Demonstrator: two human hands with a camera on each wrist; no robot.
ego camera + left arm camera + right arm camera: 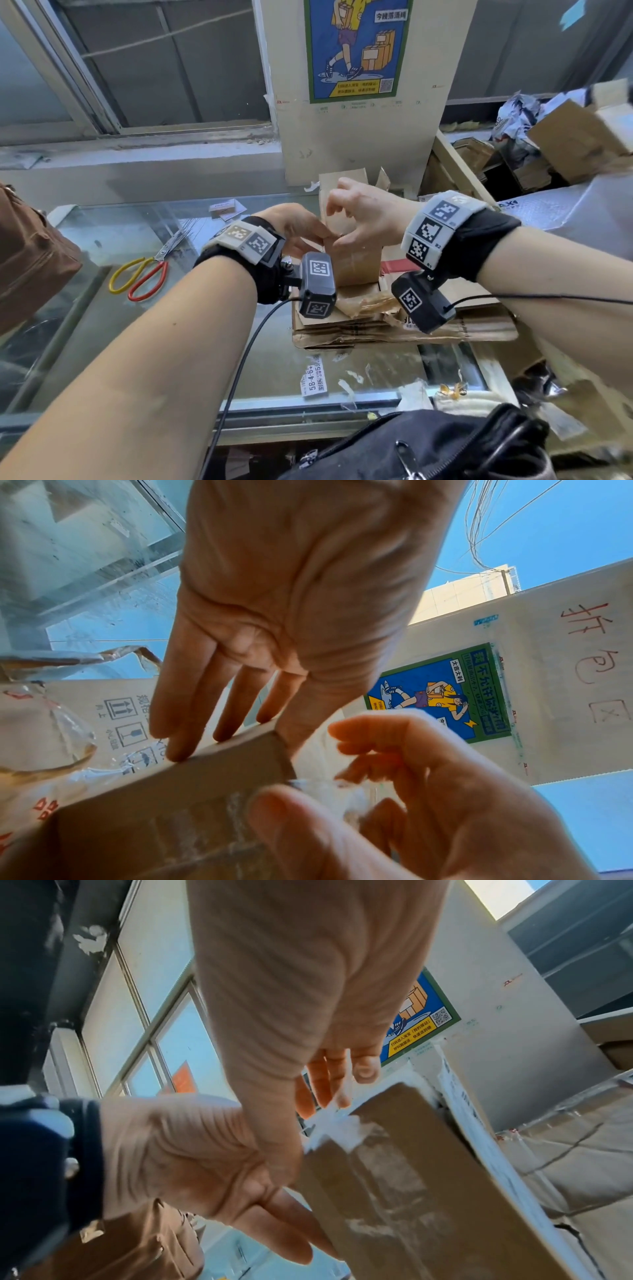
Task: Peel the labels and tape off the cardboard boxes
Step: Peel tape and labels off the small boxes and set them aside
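Observation:
A small brown cardboard box [356, 263] [171, 804] [411, 1177] stands upright on a stack of flattened cardboard [394, 329]. My left hand [301, 229] [240, 731] [274, 1218] holds it from the left, with straight fingers along its side and the thumb at its upper corner. My right hand [337, 240] [325, 777] [329, 1093] is at the box's top edge. Its thumb and fingers pinch a lifted end of clear tape [346, 791] [334, 1122]. More clear tape runs down the box's front face.
Scissors [144, 274] with a yellow and a red handle lie on the glass counter [137, 325] to the left. A peeled label [313, 380] and tape scraps lie near the front edge. A brown bag [30, 257] is far left, a black bag [428, 445] near me, piled boxes [565, 144] back right.

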